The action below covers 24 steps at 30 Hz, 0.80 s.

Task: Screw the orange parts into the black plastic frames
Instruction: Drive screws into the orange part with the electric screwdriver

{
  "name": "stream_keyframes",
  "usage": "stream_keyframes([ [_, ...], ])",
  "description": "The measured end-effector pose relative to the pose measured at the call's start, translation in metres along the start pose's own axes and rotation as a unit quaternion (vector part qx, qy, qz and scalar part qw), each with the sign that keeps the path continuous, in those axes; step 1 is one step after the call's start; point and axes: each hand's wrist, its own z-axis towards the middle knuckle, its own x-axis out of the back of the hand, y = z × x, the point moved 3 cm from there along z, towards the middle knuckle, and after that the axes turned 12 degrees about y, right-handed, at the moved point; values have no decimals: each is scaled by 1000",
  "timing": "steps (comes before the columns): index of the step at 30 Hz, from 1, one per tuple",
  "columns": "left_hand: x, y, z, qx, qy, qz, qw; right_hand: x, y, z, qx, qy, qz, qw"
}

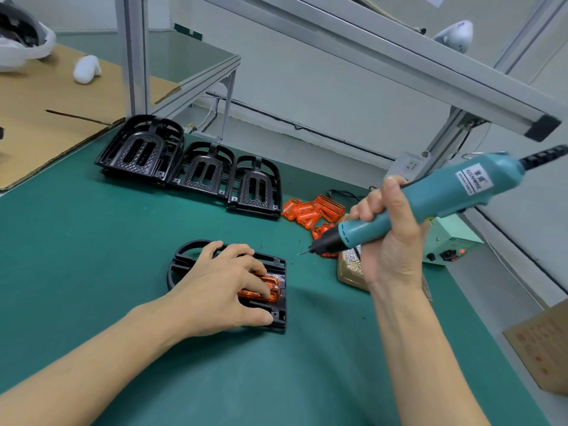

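On the green desk our left hand presses flat fingers on the orange part seated in the black frame — light, stiff, likely slippery plastic — while the right hand grips the screwdriver.

A flat cardboard sheet covers the table's far left corner, with a white rounded object lying on it. At the right edge stands a pale green power box showing a red light, and a brown cardboard box sits nearer along that edge.
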Motion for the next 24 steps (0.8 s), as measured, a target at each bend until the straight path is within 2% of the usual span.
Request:
stream_keyframes([
  [6,-4,10,9,15,16,23,1000,28,-17,11,101,147,-40,983],
  [10,-3,30,37,-6,79,-10,997,48,-29,17,150,227,-76,959],
  [13,-8,53,74,-16,108,-47,993,57,-33,18,167,257,-87,948],
  [16,-20,76,112,-14,105,-63,992,67,-36,18,181,280,-99,938],
  [24,-67,110,163,11,24,12,1000,84,-40,22,182,304,-103,929],
])
